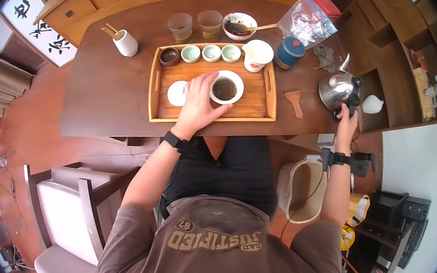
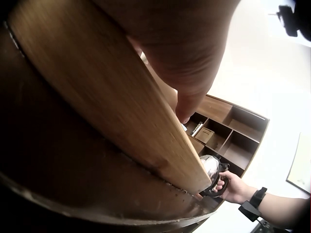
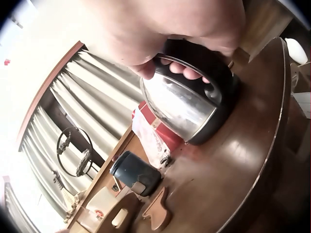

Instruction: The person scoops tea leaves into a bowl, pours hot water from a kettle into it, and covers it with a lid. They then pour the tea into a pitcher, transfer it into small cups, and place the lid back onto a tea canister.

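In the head view my left hand (image 1: 200, 102) reaches over the wooden tray (image 1: 153, 96), thumb and fingers spread at the near left side of a white tea bowl (image 1: 241, 91) with dark tea in it. Its fingertips are right at the bowl's rim. A round white lid (image 1: 176, 93) lies left of this hand. My right hand (image 1: 345, 127) grips the black handle of a steel kettle (image 1: 333, 91) at the table's right side. The right wrist view shows the fingers curled through the handle, with the kettle (image 3: 182, 109) close over the tabletop.
Behind the bowl, the tray holds a dark cup (image 1: 169, 56), pale green cups (image 1: 211, 53) and a white pitcher (image 1: 258, 56). Beyond stand two clear cups (image 1: 209, 23), a patterned bowl (image 1: 240, 17) and a blue canister (image 1: 289, 53). A wooden scoop (image 1: 294, 102) lies between tray and kettle.
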Available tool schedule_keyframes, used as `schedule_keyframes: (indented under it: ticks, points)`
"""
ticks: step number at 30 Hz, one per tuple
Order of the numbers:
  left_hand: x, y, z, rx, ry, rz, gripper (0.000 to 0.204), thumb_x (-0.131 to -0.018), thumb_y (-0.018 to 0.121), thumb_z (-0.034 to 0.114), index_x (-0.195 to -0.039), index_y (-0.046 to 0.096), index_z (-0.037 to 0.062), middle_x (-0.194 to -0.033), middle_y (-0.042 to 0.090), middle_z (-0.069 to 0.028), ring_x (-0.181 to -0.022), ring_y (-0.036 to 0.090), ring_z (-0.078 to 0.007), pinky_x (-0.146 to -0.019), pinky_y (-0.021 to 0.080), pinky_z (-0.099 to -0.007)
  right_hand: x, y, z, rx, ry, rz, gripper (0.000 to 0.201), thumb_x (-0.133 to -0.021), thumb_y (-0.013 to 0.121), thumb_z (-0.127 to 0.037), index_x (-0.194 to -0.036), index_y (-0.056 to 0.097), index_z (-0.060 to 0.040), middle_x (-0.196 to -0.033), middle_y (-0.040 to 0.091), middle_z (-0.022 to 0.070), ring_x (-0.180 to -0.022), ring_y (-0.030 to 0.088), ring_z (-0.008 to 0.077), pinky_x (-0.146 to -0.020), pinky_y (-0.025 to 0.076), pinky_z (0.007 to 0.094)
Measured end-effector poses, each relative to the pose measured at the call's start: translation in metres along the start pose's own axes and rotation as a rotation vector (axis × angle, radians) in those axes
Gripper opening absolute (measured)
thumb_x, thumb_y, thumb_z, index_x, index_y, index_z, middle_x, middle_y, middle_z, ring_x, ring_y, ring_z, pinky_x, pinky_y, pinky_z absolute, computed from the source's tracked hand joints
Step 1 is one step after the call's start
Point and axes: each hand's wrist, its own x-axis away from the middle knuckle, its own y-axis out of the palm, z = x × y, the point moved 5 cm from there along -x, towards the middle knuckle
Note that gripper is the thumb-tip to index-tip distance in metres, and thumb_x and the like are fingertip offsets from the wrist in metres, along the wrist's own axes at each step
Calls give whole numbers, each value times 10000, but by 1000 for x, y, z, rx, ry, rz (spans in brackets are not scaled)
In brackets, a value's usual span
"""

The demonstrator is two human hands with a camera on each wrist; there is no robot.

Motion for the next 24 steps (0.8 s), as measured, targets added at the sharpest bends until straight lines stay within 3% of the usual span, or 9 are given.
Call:
schedule_keyframes:
  ticks: [1, 2, 3, 5, 7, 11, 15, 18, 24]
  points:
    - [-1, 0, 0, -16, 1, -4, 913, -796, 942, 326, -1523, 480, 22, -1462, 566, -203, -1370, 508, -410, -1163, 364, -544, 2, -2, 2, 70, -68, 76, 320, -1051, 731, -273, -1223, 684, -7, -1059, 665, 49, -884, 594, 112, -807, 490, 285]
    - [-1, 0, 1, -15, 8, -3, 915, -795, 943, 331, -1521, 481, 21, -1461, 567, -203, -1370, 508, -411, -1163, 364, -547, 11, -10, -2, 211, -159, 302, 364, -1058, 732, -304, -1214, 630, 9, -1176, 639, 83, -1025, 596, 156, -924, 491, 326]
    - [0, 0, 1, -13, 11, -1, 916, -795, 943, 337, -1520, 482, 21, -1459, 568, -202, -1369, 508, -411, -1163, 364, -549, 14, -19, -1, 119, -287, 380, 330, -1073, 706, -282, -1209, 608, 2, -1134, 632, 76, -1025, 580, 158, -945, 478, 335]
    - [0, -1, 1, -36, 4, -1, 917, -792, 945, 346, -1519, 485, 26, -1478, 564, -202, -1372, 507, -414, -1160, 368, -551, 28, -26, -3, -119, -179, 471, 279, -1085, 685, -258, -1161, 599, -4, -1094, 619, 58, -989, 562, 138, -920, 478, 323]
    - [-1, -2, 4, -49, 37, 10, 912, -793, 941, 353, -1517, 489, 33, -1496, 559, -204, -1373, 507, -416, -1156, 373, -550, 49, -7, -15, -214, -156, 436, 216, -1096, 666, -239, -1106, 621, -28, -1040, 607, 30, -933, 546, 114, -867, 470, 297]
    - [-1, -9, 9, -37, 97, 49, 871, -826, 915, 340, -1518, 487, 29, -1509, 551, -207, -1368, 508, -421, -1133, 390, -535, 70, 49, -25, -166, -147, -80, 171, -1107, 652, -213, -1002, 623, -82, -826, 506, -67, -780, 455, 50, -716, 385, 231]
    - [6, -25, -6, -24, 6, 148, 632, -885, 853, 262, -1415, 588, 42, -1376, 616, -186, -1261, 561, -403, -1075, 424, -514, 69, 75, -2, -171, -29, -176, 225, -1108, 659, -225, -939, 616, -83, -802, 485, -85, -743, 422, 25, -659, 343, 230]
    - [10, -49, -39, -231, -196, 118, 198, -935, 761, 193, -1086, 721, 72, -1012, 670, -121, -986, 637, -349, -892, 488, -504, 64, 89, 12, -205, 28, -204, 245, -1105, 667, -231, -923, 612, -76, -799, 486, -87, -734, 414, 21, -645, 337, 231]
    - [16, -72, -57, -289, -279, -151, 241, -947, 755, 209, -1135, 724, 62, -973, 708, -122, -977, 689, -341, -879, 562, -462, 61, 95, 41, -192, 46, -152, 271, -1099, 677, -233, -908, 610, -52, -813, 521, -70, -762, 462, 34, -672, 388, 237]
